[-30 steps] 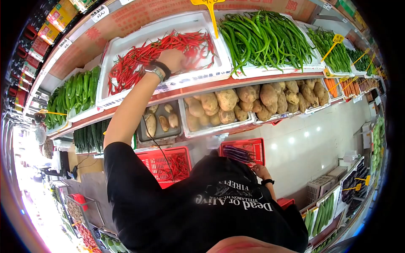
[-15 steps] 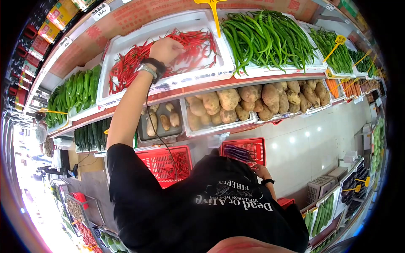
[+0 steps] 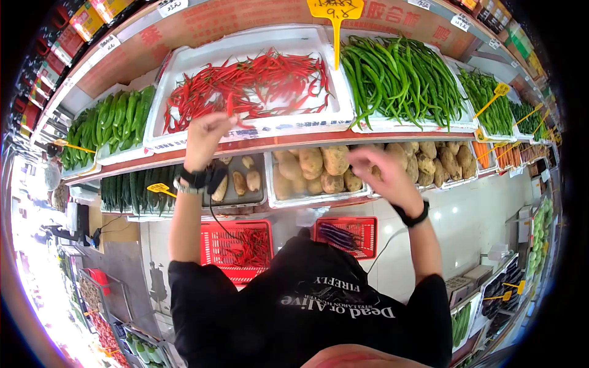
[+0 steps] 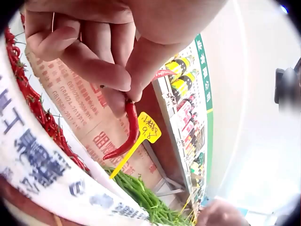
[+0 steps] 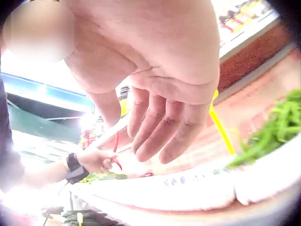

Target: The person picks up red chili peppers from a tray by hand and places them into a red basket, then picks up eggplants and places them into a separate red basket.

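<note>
The left hand (image 3: 208, 138) pinches a red chili (image 4: 130, 134) between thumb and fingertips; in the head view it is in front of the white foam tray (image 3: 294, 126) of red chilies (image 3: 264, 73). A second red tip shows beside the thumb in the left wrist view. Over the potatoes (image 3: 334, 161), the right hand (image 3: 383, 175) is held up with fingers extended and nothing in them; its palm fills the right wrist view. Below, one red basket (image 3: 211, 245) holds red chilies (image 3: 254, 245) and another red basket (image 3: 370, 236) holds purple eggplants (image 3: 337, 236).
Long green peppers (image 3: 405, 80) lie in a tray right of the chilies, wider green peppers (image 3: 116, 116) to the left. A yellow price sign (image 3: 335, 9) stands at the tray's corner. Cucumbers (image 3: 132, 190) and a grey tray (image 3: 236, 199) sit on the lower shelf. Tiled floor (image 3: 454, 233) shows below.
The left hand has come back from the chili pile to the tray's front edge with a chili. The right hand has risen from beside the eggplant basket to the potatoes.
</note>
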`<act>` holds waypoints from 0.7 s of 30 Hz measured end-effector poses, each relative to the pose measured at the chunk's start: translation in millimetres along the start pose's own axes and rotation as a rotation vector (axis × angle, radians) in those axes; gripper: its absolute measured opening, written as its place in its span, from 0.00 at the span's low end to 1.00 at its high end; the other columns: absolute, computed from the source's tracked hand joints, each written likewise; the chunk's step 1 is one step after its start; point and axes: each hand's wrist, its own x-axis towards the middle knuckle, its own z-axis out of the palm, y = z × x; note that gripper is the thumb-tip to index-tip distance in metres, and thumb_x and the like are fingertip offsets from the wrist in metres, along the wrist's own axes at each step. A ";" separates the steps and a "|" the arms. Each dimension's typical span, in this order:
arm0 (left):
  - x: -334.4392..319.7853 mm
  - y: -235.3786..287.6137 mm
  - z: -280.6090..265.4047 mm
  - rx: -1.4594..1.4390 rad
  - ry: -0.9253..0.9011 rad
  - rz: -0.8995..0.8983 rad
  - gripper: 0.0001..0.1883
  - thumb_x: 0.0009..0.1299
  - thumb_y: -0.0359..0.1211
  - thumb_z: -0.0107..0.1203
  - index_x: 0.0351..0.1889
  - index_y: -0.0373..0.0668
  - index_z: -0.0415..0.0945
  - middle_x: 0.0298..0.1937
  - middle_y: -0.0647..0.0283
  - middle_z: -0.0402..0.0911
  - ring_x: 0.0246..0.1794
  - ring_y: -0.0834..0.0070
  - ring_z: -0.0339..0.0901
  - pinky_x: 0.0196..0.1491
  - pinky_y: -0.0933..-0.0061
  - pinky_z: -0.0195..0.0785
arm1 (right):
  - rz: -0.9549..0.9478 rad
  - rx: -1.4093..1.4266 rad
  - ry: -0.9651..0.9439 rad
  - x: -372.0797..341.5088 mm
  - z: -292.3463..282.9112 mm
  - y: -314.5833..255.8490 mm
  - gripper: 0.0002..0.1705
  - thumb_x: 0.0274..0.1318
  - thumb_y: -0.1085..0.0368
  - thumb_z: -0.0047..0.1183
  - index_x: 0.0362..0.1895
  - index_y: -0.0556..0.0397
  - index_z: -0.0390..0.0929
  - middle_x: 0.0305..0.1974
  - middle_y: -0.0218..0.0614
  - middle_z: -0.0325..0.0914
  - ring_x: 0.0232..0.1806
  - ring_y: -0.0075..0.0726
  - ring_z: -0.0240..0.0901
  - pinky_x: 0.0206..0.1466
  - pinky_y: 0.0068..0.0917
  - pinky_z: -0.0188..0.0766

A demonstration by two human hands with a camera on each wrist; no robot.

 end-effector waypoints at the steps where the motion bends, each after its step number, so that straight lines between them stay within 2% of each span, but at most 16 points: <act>1: -16.7 2.7 2.2 -0.038 0.017 -0.036 0.11 0.71 0.35 0.63 0.41 0.35 0.86 0.27 0.74 0.80 0.27 0.90 0.68 0.30 0.85 0.58 | -0.108 -0.036 -0.050 36.9 0.3 -17.2 0.16 0.62 0.68 0.56 0.54 0.55 0.78 0.43 0.37 0.83 0.43 0.32 0.80 0.48 0.28 0.75; 3: -49.9 -8.9 1.7 -0.012 0.068 -0.135 0.11 0.71 0.35 0.63 0.41 0.35 0.86 0.26 0.75 0.78 0.27 0.91 0.67 0.31 0.85 0.57 | -0.303 -0.104 -0.148 104.1 9.9 -28.3 0.17 0.59 0.68 0.58 0.54 0.55 0.78 0.42 0.40 0.82 0.42 0.40 0.80 0.47 0.33 0.75; 5: -83.6 -15.4 9.1 -0.151 0.089 -0.173 0.10 0.71 0.34 0.62 0.40 0.35 0.86 0.25 0.76 0.76 0.27 0.92 0.65 0.30 0.84 0.54 | -0.422 -0.267 -0.209 166.0 29.7 -24.3 0.16 0.56 0.68 0.58 0.51 0.51 0.80 0.41 0.43 0.81 0.43 0.48 0.79 0.46 0.41 0.75; 7: -114.3 -37.4 11.7 -0.177 0.111 -0.218 0.09 0.71 0.33 0.62 0.41 0.36 0.86 0.25 0.75 0.76 0.27 0.92 0.66 0.29 0.85 0.54 | -0.462 -0.506 -0.247 210.0 54.3 -2.8 0.17 0.50 0.70 0.58 0.48 0.49 0.81 0.42 0.44 0.82 0.45 0.52 0.79 0.46 0.45 0.75; 10: -168.8 -82.7 15.8 -0.301 0.214 -0.355 0.09 0.71 0.32 0.62 0.41 0.35 0.86 0.25 0.76 0.75 0.25 0.91 0.66 0.29 0.84 0.53 | -0.265 -0.593 -0.460 247.1 76.4 15.8 0.18 0.47 0.72 0.57 0.45 0.46 0.83 0.42 0.40 0.83 0.48 0.49 0.79 0.48 0.43 0.76; 15: -257.9 -149.8 25.1 -0.390 0.452 -0.586 0.09 0.69 0.31 0.63 0.40 0.35 0.86 0.25 0.76 0.77 0.24 0.90 0.66 0.28 0.84 0.55 | -0.193 -0.647 -0.643 269.9 91.9 40.0 0.20 0.42 0.75 0.54 0.43 0.47 0.83 0.43 0.42 0.83 0.48 0.48 0.79 0.47 0.43 0.75; 17: -298.3 -199.9 29.9 -0.307 0.521 -0.620 0.09 0.68 0.33 0.65 0.39 0.35 0.86 0.25 0.75 0.78 0.24 0.89 0.68 0.27 0.83 0.57 | -0.132 -0.622 -0.689 273.2 93.8 37.0 0.20 0.42 0.76 0.54 0.42 0.47 0.84 0.44 0.42 0.83 0.48 0.47 0.79 0.46 0.42 0.75; 18: -317.4 -225.9 32.3 -0.266 0.554 -0.634 0.10 0.67 0.33 0.65 0.39 0.35 0.86 0.25 0.75 0.78 0.24 0.88 0.68 0.27 0.83 0.59 | -0.152 -0.616 -0.697 277.3 95.6 44.5 0.18 0.41 0.75 0.53 0.41 0.49 0.83 0.40 0.42 0.83 0.46 0.46 0.80 0.44 0.41 0.75; 21: -364.2 -282.7 44.7 -0.241 0.620 -0.833 0.10 0.65 0.34 0.67 0.37 0.36 0.87 0.24 0.73 0.80 0.24 0.87 0.71 0.29 0.82 0.63 | -0.086 -0.610 -0.775 279.7 92.2 34.7 0.17 0.41 0.74 0.52 0.40 0.51 0.83 0.36 0.42 0.83 0.43 0.47 0.81 0.42 0.41 0.75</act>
